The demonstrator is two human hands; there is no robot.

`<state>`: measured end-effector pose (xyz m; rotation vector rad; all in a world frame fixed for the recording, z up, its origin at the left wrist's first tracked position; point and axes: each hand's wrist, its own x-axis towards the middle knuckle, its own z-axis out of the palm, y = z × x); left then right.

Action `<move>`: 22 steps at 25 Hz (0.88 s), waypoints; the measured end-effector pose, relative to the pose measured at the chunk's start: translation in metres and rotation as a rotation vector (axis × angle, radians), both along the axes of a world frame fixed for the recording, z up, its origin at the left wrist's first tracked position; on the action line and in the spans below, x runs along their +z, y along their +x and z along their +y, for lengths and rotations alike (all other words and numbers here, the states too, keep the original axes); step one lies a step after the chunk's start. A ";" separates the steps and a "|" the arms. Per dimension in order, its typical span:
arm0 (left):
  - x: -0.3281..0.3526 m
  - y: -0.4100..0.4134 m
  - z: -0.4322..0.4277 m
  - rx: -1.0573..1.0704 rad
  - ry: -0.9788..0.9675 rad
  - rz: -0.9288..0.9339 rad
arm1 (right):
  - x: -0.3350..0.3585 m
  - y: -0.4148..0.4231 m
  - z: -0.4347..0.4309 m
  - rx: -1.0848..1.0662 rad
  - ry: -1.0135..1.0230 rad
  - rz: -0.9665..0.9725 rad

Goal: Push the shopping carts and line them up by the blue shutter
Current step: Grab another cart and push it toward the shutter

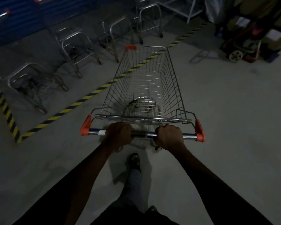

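Note:
A wire shopping cart (172,88) with orange corner caps stands straight ahead of me on the grey floor, its basket holding nothing. My left hand (118,135) grips the chrome handle bar (143,135) left of its middle. My right hand (169,136) grips the same bar right of its middle. The blue shutter (23,21) fills the far left. In front of it stand several other carts (75,44) in a slanted row, behind a yellow-and-black floor stripe (81,101).
The floor stripe runs diagonally under the cart's front and turns a corner at the left. A red hand trolley (240,46) and stacked boxes stand at the far right. Metal frames stand at the back. My foot (134,160) steps forward below the handle.

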<state>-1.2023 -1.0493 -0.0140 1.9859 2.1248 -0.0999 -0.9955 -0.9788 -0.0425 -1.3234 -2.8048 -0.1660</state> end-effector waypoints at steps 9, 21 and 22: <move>0.001 -0.010 0.240 -0.191 -0.039 0.037 | -0.010 0.003 0.193 -0.186 0.128 0.078; 0.001 0.028 0.549 -0.323 -0.026 0.046 | -0.007 0.039 0.477 -0.326 0.135 0.079; 0.000 0.035 0.581 -0.314 -0.029 0.042 | -0.008 0.046 0.509 -0.326 0.138 0.081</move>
